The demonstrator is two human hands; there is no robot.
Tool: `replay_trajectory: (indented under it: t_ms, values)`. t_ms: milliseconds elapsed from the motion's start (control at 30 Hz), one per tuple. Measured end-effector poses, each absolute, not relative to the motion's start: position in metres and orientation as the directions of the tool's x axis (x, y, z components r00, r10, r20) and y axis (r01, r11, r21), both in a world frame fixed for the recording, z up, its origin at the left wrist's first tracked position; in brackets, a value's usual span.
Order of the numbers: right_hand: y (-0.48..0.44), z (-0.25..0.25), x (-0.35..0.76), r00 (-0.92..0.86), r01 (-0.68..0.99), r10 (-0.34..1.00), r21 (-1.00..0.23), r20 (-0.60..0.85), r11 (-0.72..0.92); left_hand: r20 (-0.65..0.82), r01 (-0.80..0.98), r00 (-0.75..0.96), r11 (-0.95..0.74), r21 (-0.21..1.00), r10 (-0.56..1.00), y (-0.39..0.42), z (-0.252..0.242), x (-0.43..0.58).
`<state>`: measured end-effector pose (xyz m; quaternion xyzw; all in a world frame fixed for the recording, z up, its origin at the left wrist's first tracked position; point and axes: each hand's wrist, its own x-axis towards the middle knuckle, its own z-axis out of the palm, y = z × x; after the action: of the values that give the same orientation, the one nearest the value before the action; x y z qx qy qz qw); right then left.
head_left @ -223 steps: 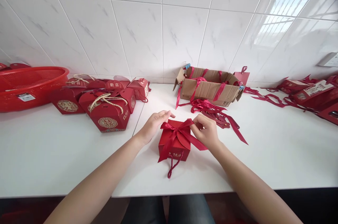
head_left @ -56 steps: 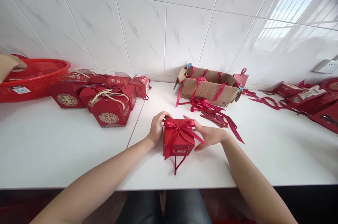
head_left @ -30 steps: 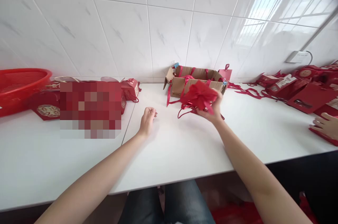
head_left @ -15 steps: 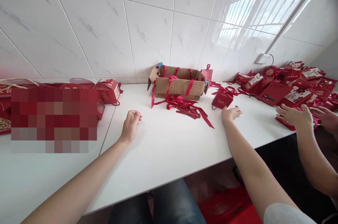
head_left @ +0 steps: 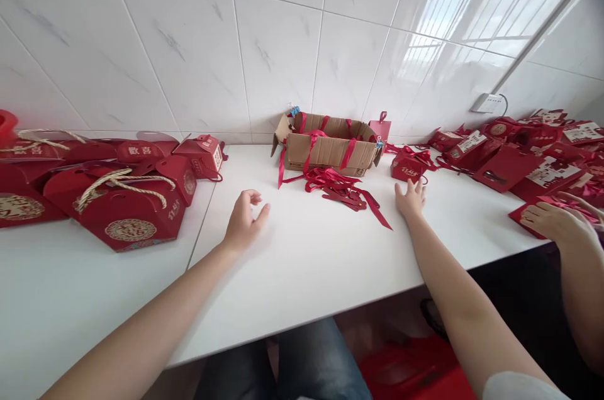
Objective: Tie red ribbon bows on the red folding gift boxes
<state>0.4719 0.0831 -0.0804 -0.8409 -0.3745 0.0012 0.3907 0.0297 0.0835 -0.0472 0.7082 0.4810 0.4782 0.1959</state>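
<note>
My left hand (head_left: 245, 221) hovers over the white table with its fingers loosely curled, thumb apart, nothing in it. On the right, my right hand (head_left: 410, 199) has its fingers spread at the near side of a small red gift box (head_left: 406, 167) topped with a ribbon bow. Whether the fingertips touch that box I cannot tell. Between the hands and farther back lies a tangle of red ribbons (head_left: 330, 183). Behind it stands an open cardboard box (head_left: 325, 151) with red ribbons draped over its walls.
Red gift boxes with cord handles (head_left: 129, 217) stand at the left. A pile of red boxes (head_left: 514, 158) fills the right, near a wall socket (head_left: 487, 102). A co-worker's hand (head_left: 557, 221) rests on a red box at the right edge. The tiled wall (head_left: 274, 60) bounds the back.
My left hand has opened, its thumb moving away from the fingers. The fingers of my right hand now point toward the small box. The co-worker's hands have come down onto a red box.
</note>
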Motion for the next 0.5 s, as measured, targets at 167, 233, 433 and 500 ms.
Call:
replay_trajectory:
  t_ms: [167, 233, 433, 500]
  values:
    - [0.079, -0.082, 0.476, 0.73, 0.614, 0.597, -0.703, 0.333, -0.358, 0.761, 0.821, 0.005, -0.438, 0.367, 0.648, 0.063, -0.007, 0.002]
    - [0.081, -0.083, 0.476, 0.729, 0.618, 0.575, -0.72, 0.372, -0.317, 0.794, 0.897, -0.129, -0.272, 0.349, 0.594, 0.052, 0.007, -0.023]
    - [0.061, -0.045, 0.421, 0.594, 0.769, 0.449, -0.636, 0.668, -0.072, 0.632, 0.855, -0.44, 0.083, 0.512, 0.637, 0.043, -0.001, -0.094]
    - [0.048, -0.015, 0.38, 0.327, 0.881, 0.469, -0.444, 0.82, 0.162, 0.581, 0.816, -0.491, 0.11, 0.567, 0.65, 0.05, -0.01, -0.103]
